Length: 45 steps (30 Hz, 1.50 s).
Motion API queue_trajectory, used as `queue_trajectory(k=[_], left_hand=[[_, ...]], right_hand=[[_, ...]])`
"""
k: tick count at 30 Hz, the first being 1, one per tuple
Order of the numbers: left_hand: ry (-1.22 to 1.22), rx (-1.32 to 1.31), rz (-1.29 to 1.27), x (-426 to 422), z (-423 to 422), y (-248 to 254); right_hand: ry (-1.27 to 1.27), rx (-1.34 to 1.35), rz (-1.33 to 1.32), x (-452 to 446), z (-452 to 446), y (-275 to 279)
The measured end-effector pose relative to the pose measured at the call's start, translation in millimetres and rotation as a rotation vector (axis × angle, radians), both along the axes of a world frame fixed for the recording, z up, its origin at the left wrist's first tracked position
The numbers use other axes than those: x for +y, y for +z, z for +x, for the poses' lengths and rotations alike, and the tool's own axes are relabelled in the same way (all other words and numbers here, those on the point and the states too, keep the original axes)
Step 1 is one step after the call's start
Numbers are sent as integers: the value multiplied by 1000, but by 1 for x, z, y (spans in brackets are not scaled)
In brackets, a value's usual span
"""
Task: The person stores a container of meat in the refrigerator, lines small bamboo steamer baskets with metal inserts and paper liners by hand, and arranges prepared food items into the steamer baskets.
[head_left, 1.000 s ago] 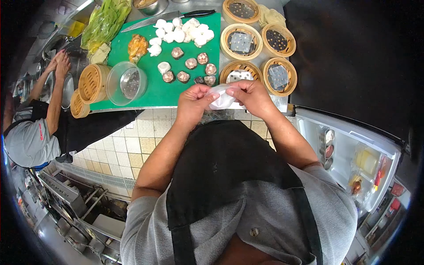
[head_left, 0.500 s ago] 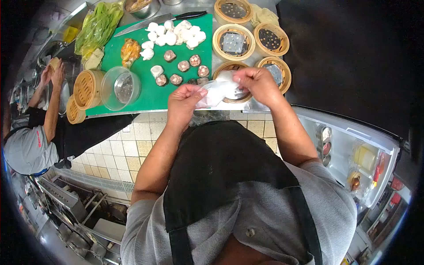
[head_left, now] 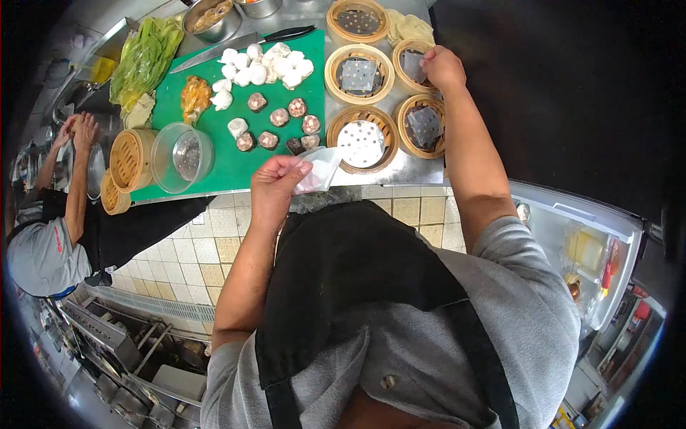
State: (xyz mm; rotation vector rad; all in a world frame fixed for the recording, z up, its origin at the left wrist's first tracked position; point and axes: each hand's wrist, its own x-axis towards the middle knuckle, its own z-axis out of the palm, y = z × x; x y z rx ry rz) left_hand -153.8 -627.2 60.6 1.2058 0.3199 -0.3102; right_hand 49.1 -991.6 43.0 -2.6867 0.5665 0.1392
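My left hand (head_left: 275,187) pinches a small bundle of thin white translucent sheets (head_left: 320,170) at the near edge of the green board. Farther right, my right hand (head_left: 444,69) is closed at the rim of a round bamboo steamer basket (head_left: 397,53), thumb and finger on a translucent square sheet (head_left: 413,66) that lies over its dark perforated liner. Another basket (head_left: 391,139) beside the left hand has a white perforated round liner (head_left: 359,145). Similar squares lie in the middle-left basket (head_left: 359,74) and the lower-right basket (head_left: 425,127).
A green cutting board (head_left: 214,121) carries a knife (head_left: 236,46), white dumpling-like pieces (head_left: 250,68), speckled meat rounds (head_left: 279,118) and a clear tub (head_left: 182,157). Bagged leafy greens (head_left: 146,61) lie behind. A co-worker (head_left: 53,243) stands left; an open fridge drawer (head_left: 579,250) is at right.
My right hand has moved from beside the left hand to the upper-right basket, where a square sheet now lies. My left hand still holds the bundle. The white round liner has come into view.
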Motion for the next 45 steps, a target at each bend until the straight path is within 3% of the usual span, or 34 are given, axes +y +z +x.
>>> queue_trajectory(k=[7, 16, 20, 22, 24, 28, 36, 38, 45], left_hand=[[31, -22, -7, 4, -6, -5], [6, 2, -11, 4, -3, -3], [20, 3, -15, 4, 0, -6], [20, 6, -15, 3, 3, -6], [12, 33, 19, 1, 7, -7], [-13, 28, 26, -5, 13, -1], [-83, -32, -31, 1, 8, -16], [-90, 76, -25, 6, 8, -8], [45, 10, -40, 28, 9, -7]], right_hand=[[34, 21, -177, -7, 19, -6], [81, 31, -226, 8, 10, 32], [51, -271, -118, 11, -12, 46], [140, -83, 520, 43, -43, 63], [317, 158, 738, 79, -80, 67], [499, 237, 1049, 138, -146, 27], [388, 385, 1068, 157, -159, 26], [369, 399, 1162, 161, -158, 30], [364, 266, 1152, 178, -128, 27]])
